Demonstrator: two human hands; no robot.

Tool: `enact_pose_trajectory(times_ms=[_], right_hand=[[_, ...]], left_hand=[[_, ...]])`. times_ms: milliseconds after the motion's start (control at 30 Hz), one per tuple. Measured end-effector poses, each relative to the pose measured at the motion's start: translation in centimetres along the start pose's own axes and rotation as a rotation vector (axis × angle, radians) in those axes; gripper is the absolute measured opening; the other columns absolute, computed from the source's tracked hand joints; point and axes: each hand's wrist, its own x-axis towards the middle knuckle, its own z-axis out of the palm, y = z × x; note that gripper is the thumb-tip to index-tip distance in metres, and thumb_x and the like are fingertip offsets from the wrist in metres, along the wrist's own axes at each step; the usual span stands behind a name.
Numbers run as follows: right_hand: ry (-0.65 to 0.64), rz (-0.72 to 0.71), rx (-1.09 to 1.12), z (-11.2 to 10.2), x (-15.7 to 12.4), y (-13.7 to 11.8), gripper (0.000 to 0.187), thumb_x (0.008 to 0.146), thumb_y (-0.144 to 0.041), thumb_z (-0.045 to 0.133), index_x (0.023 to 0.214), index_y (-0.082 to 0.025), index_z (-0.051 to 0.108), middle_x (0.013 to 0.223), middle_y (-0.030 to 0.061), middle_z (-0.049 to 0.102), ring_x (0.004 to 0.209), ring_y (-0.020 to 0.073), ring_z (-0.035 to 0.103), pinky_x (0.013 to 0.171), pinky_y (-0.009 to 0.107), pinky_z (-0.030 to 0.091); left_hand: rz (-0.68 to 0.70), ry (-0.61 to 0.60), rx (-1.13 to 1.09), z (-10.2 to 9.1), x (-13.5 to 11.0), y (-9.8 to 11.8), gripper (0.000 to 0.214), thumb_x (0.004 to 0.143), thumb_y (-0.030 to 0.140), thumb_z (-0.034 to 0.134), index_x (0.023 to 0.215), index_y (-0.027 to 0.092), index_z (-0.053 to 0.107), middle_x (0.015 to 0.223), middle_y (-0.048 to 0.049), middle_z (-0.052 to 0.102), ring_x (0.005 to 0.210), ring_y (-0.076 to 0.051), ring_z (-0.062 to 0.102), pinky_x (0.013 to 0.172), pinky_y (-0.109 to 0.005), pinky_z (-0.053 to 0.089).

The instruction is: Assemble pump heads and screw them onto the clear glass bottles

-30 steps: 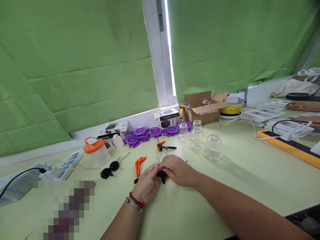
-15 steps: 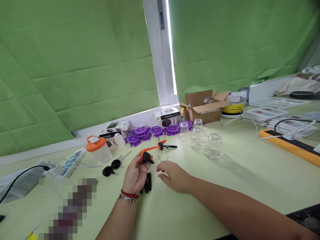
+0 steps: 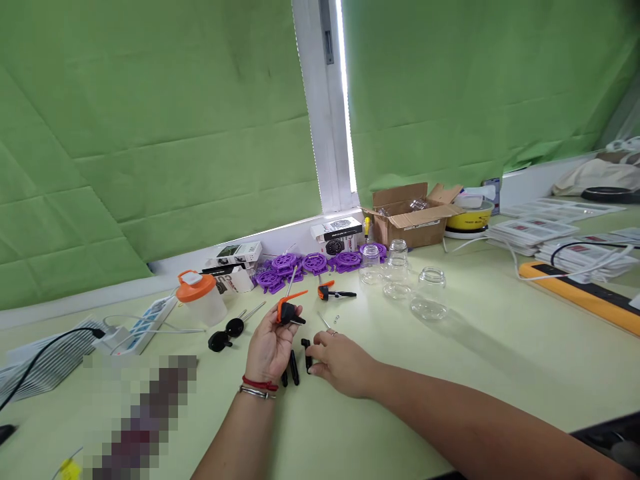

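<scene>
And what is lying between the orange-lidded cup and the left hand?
Between the cup and the left hand, the head view shows two round black parts with rods.

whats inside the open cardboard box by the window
A few clear, shiny pieces show near the top of the cardboard box. Whatever lies deeper is hidden by its front wall and flap, so I can't tell.

I can't read a word from here: dark lettering runs across the yellow tub, and print marks the left white box and the right white box, all too small.
</scene>
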Motion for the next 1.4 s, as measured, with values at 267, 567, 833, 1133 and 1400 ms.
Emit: enact_pose_trajectory(times_ms=[267, 567, 833, 1133, 1400], right_hand=[[0.021, -0.040, -0.086, 0.4, 0.3, -0.4, 0.036, 0.091, -0.045, 0.044, 0.107, -0.022, 0.065, 0.101, 0.0119, 0.059, 0.095, 0.0277, 0.054, 0.080, 0.040, 0.042], [0.070, 0.155, 0.093, 0.3, 0.3, 1.3, 0.023, 0.078, -0.007, 0.052, 0.087, -0.019, 0.070, 0.087, 0.0068, 0.065, 0.084, 0.0201, 0.060, 0.072, 0.029, 0.042], [0.398, 0.307, 0.489, -0.2, 0.5, 3.3, 0.027, 0.075, -0.008, 0.057, 0.097, -0.019, 0.067, 0.094, 0.0050, 0.064, 0.083, 0.0174, 0.059, 0.077, 0.029, 0.045], [0.398, 0.242, 0.548, -0.1, 0.6, 3.4, 0.025, 0.071, -0.004, 0.057, 0.088, -0.020, 0.067, 0.086, 0.0020, 0.061, 0.077, 0.0156, 0.056, 0.071, 0.028, 0.043], [0.412, 0.218, 0.601, -0.4, 0.5, 3.0, 0.022, 0.072, -0.006, 0.056, 0.087, -0.020, 0.065, 0.084, 0.0012, 0.059, 0.076, 0.0155, 0.054, 0.070, 0.028, 0.042]], left_hand=[[-0.017, -0.021, 0.027, 0.0, 0.0, -0.1, 0.014, 0.079, 0.014, 0.054, 0.089, 0.012, 0.064, 0.090, -0.0104, 0.071, 0.097, -0.024, 0.068, 0.090, -0.038, 0.053], [-0.055, -0.029, 0.045, -0.1, 0.0, 0.1, 0.019, 0.082, 0.012, 0.050, 0.096, 0.010, 0.064, 0.091, -0.0133, 0.071, 0.098, -0.024, 0.067, 0.089, -0.037, 0.054], [-0.148, -0.048, 0.007, 0.9, -0.7, 0.1, 0.020, 0.087, 0.014, 0.045, 0.096, 0.008, 0.063, 0.090, -0.0144, 0.071, 0.104, -0.027, 0.064, 0.096, -0.044, 0.050], [-0.207, -0.131, -0.014, 0.8, -0.8, -0.6, 0.022, 0.086, 0.014, 0.046, 0.101, 0.008, 0.061, 0.098, -0.0151, 0.070, 0.108, -0.026, 0.062, 0.101, -0.045, 0.045], [-0.223, -0.121, -0.064, 0.7, -0.7, -1.1, 0.021, 0.089, 0.016, 0.044, 0.098, 0.009, 0.061, 0.092, -0.0135, 0.070, 0.105, -0.025, 0.064, 0.098, -0.042, 0.048]])
